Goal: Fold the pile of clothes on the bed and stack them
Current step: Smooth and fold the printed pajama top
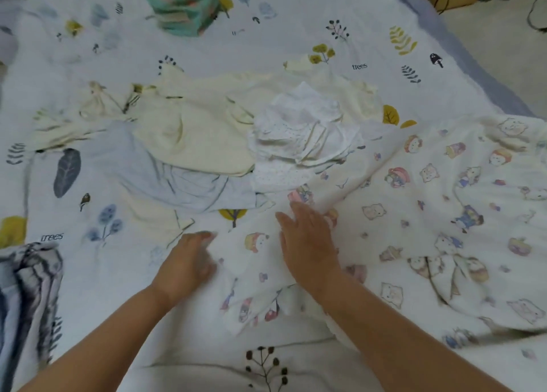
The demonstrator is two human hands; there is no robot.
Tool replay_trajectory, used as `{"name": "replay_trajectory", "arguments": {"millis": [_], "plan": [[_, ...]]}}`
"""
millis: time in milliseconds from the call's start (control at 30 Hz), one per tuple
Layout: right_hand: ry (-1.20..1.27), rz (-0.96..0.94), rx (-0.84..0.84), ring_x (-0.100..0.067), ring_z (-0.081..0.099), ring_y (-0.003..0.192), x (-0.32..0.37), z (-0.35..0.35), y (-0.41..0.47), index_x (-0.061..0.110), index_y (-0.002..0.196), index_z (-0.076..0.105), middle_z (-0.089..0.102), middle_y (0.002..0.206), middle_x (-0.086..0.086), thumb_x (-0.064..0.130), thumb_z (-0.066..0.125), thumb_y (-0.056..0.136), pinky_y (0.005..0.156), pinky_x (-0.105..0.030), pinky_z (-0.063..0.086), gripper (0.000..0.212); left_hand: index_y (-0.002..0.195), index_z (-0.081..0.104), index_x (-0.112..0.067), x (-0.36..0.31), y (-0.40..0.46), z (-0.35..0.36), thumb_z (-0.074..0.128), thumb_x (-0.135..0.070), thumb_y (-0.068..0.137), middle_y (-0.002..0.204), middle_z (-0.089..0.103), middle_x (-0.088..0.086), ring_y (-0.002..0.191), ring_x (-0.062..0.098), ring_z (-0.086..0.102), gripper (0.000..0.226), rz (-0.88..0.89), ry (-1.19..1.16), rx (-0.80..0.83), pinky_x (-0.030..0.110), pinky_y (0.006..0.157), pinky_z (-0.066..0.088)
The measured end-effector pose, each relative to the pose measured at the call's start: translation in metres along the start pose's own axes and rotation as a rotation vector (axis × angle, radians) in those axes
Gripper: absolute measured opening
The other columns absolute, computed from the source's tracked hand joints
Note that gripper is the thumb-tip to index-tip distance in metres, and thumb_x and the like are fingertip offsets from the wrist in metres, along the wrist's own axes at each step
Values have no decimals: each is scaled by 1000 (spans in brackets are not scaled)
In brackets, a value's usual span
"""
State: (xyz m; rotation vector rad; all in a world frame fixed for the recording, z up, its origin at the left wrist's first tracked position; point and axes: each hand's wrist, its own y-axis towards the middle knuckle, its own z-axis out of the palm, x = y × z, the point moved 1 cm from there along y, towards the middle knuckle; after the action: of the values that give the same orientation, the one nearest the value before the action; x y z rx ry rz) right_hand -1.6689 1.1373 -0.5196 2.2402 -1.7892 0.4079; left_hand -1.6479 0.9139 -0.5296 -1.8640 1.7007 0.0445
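A white cloth printed with small cartoon figures (pixel 414 214) lies spread over the right half of the bed. My right hand (pixel 307 237) lies flat on it, fingers straight, pressing the fabric down. My left hand (pixel 189 261) touches the cloth's left edge; its fingertips are blurred and partly tucked at the fabric, so its hold is unclear. Behind them sits the unfolded pile: cream garments (pixel 195 131), a white dotted piece (pixel 302 134) and a pale blue piece (pixel 177 184).
The bed sheet (pixel 88 288) has a leaf-and-tree print. A folded teal patterned stack (pixel 186 6) stands at the far side. A grey-streaked folded cloth (pixel 26 288) lies at the left edge. The bed's right edge and floor (pixel 503 42) show top right.
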Motion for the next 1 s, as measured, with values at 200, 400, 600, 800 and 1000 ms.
{"name": "replay_trajectory", "arguments": {"millis": [200,400,600,800,1000], "plan": [[-212,-165,389,-23,-17,143,19,21,33,24,149,11,-10,158,-4,11,35,93,113,-51,-12,62,123,59,-13,-27,23,-4,62,-25,87,138,48,1,130,16,37,38,292,113,-5,22,106,24],[153,-161,343,-21,57,91,22,-33,43,20,87,52,61,85,0,22,55,90,98,-37,35,4,77,62,-25,-47,7,-59,64,-34,78,70,61,-9,61,2,53,9,348,-343,90,21,59,41],[474,-149,235,-10,46,62,41,-91,52,26,70,49,53,64,8,18,65,83,59,-27,35,22,68,68,-29,-24,3,-106,83,-23,66,74,68,-14,66,-1,62,16,181,-130,322,15,62,46],[569,-110,91,2,43,57,56,-94,92,19,74,55,51,62,12,19,66,82,53,-17,31,15,84,75,-29,21,14,-169,90,-34,48,82,75,-4,71,6,69,39,94,-434,295,9,59,49],[200,-11,-46,-18,43,104,60,-51,125,18,118,53,55,110,-1,26,61,86,88,-33,32,34,96,66,-12,54,54,-171,89,-26,50,70,73,2,58,9,69,54,-180,-841,-59,16,48,52]]}}
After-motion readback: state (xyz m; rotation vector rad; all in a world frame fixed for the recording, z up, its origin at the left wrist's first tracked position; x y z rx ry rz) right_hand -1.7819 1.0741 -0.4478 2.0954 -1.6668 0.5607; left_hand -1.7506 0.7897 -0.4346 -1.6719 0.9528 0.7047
